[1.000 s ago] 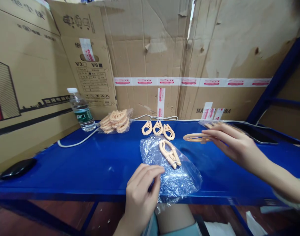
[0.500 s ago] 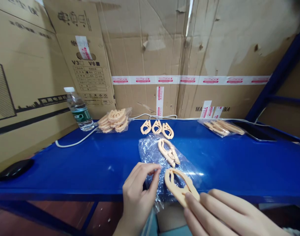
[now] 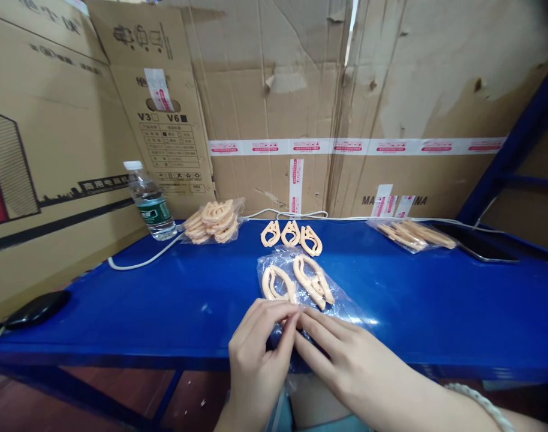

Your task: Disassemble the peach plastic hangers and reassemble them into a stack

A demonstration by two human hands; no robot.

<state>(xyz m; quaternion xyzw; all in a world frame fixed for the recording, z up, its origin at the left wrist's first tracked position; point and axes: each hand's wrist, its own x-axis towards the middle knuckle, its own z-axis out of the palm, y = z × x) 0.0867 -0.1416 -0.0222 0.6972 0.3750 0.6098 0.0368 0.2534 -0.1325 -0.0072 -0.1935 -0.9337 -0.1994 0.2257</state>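
Note:
A clear plastic bag lies at the front of the blue table. Two beige folding hangers show at the bag: the left hanger, whose lower end is hidden by my fingers, and the right hanger. My left hand pinches the near edge of the bag. Against its fingertips, the closed fingers of my right hand point left; what they grip is hidden. Beyond the bag, three more folding hangers stand in a row.
A bagged pile of hangers and a water bottle are at the back left. Another bag of hangers lies beside a dark phone at the right. A black mouse sits at the left edge. Cardboard walls the back.
My right hand has moved left and forward to meet my left hand. The hanger it held is now at the bag, left of the other hanger. My left hand has barely moved.

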